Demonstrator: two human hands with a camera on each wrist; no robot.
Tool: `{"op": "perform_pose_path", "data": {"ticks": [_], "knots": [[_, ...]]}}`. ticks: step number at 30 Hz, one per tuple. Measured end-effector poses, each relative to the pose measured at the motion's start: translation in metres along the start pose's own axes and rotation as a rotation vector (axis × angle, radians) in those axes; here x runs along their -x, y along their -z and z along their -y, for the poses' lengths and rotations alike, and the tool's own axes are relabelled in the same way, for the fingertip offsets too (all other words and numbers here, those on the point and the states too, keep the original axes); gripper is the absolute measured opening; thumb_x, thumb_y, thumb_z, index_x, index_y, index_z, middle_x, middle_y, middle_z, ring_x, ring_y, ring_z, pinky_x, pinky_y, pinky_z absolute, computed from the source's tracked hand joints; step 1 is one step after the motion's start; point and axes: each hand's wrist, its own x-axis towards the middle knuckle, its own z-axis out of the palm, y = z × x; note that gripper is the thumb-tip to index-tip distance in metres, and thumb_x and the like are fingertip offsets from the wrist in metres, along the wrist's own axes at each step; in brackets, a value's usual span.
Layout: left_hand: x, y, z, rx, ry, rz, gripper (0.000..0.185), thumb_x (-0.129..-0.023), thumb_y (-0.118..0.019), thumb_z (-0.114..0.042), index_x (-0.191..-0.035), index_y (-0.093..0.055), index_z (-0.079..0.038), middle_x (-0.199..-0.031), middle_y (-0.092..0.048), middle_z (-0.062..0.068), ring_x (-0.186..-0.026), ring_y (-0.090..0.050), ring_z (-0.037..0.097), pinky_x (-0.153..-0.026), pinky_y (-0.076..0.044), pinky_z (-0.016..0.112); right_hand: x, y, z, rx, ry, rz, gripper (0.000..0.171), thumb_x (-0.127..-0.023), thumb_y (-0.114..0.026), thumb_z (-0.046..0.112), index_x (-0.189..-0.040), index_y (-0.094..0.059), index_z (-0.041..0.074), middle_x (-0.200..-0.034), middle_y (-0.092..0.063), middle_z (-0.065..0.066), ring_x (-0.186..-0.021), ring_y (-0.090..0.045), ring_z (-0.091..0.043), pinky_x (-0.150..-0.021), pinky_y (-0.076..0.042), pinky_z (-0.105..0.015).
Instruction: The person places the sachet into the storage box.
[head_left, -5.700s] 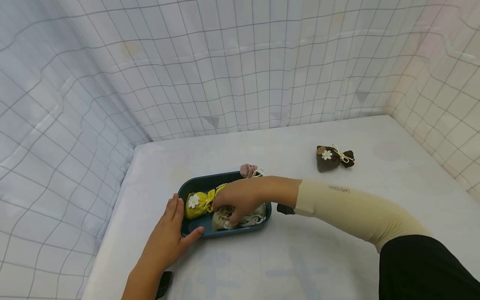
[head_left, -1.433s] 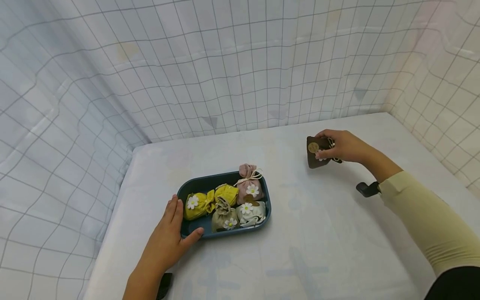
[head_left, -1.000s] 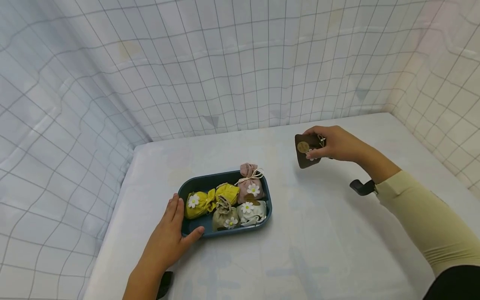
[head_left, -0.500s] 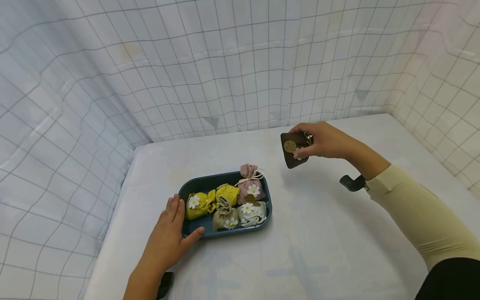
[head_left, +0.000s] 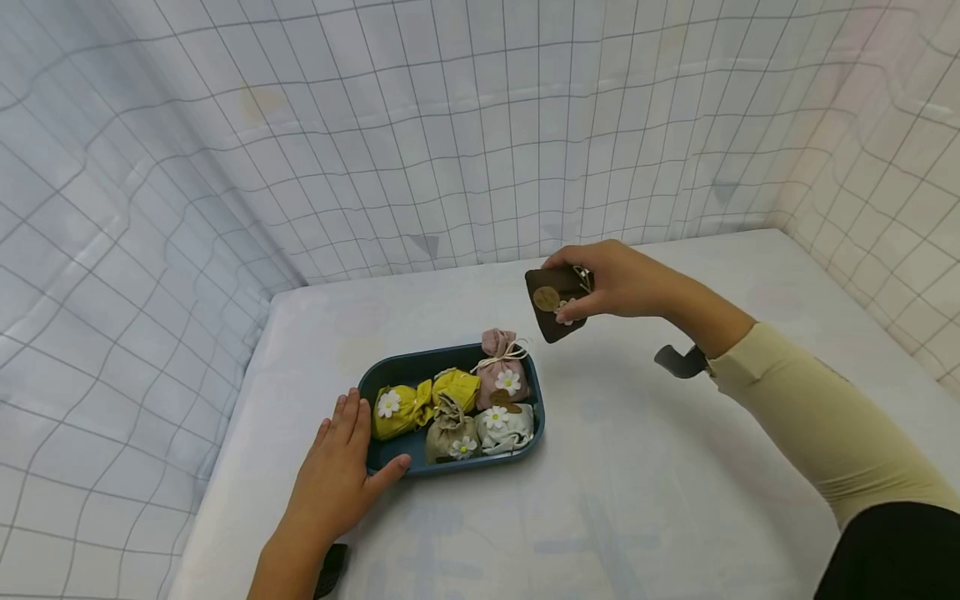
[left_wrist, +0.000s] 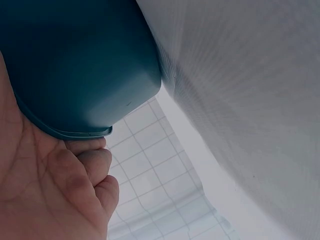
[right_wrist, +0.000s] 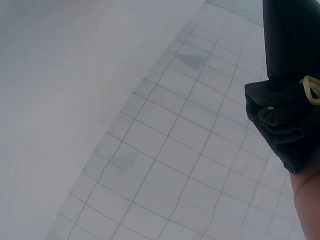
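My right hand [head_left: 618, 279] pinches a dark brown cloth pouch [head_left: 551, 321] between thumb and fingers, above the table just right of the tray. The pouch carries a round tan label and a white flower; its gathered dark neck [right_wrist: 277, 115] shows in the right wrist view. My left hand [head_left: 333, 467] rests along the left end of a dark blue oval tray [head_left: 405, 362], fingers and thumb spread at its rim. Inside lie two yellow pouches [head_left: 393, 425], an olive pouch [head_left: 442, 437], a whitish pouch [head_left: 510, 433] and a pink pouch [head_left: 498, 383] leaning over the back rim.
A white cloth covers the table [head_left: 600, 500]. Grid-patterned white curtains [head_left: 495, 150] stand behind it and on both sides. A black wrist camera mount [head_left: 678, 362] juts from the right wrist.
My right hand left the tray, took hold of the brown pouch at the right of the table, lifted it and carried it left towards the tray. The left hand stayed at the tray.
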Motion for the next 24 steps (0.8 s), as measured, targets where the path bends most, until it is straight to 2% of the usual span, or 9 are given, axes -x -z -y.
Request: {"op": "perform_pose_path", "data": {"ticks": [10,16,24], "knots": [[0.001,0.000,0.001,0.000,-0.001,-0.004,0.102,-0.093,-0.052,-0.067,-0.153,-0.022,0.010,-0.161,-0.013,0.026,-0.149,-0.010,0.041,-0.115,-0.017,0.061,-0.021,-0.007,0.024,0.015,0.149,0.054,0.061,-0.081,-0.083,0.039,-0.132,-0.059,0.016,-0.102,-0.066,0.004,-0.080,-0.062,-0.013,-0.067,-0.054,-0.031],[0.001,0.001,0.001,0.006,0.003,0.005,0.103,-0.093,-0.051,-0.068,-0.154,-0.020,0.009,-0.162,-0.012,0.026,-0.149,-0.009,0.041,-0.116,-0.016,0.060,-0.035,-0.014,0.039,0.031,0.206,0.088,0.061,-0.081,-0.083,0.040,-0.132,-0.060,0.016,-0.102,-0.067,0.006,-0.081,-0.062,-0.011,-0.068,-0.055,-0.029],[0.001,-0.001,0.002,-0.001,-0.012,-0.016,0.107,-0.089,-0.055,-0.070,-0.153,-0.022,0.009,-0.161,-0.013,0.026,-0.149,-0.011,0.041,-0.115,-0.018,0.060,-0.052,-0.023,0.055,0.034,0.246,0.132,0.059,-0.083,-0.081,0.041,-0.133,-0.059,0.017,-0.104,-0.066,0.008,-0.082,-0.063,-0.008,-0.070,-0.054,-0.028]]}}
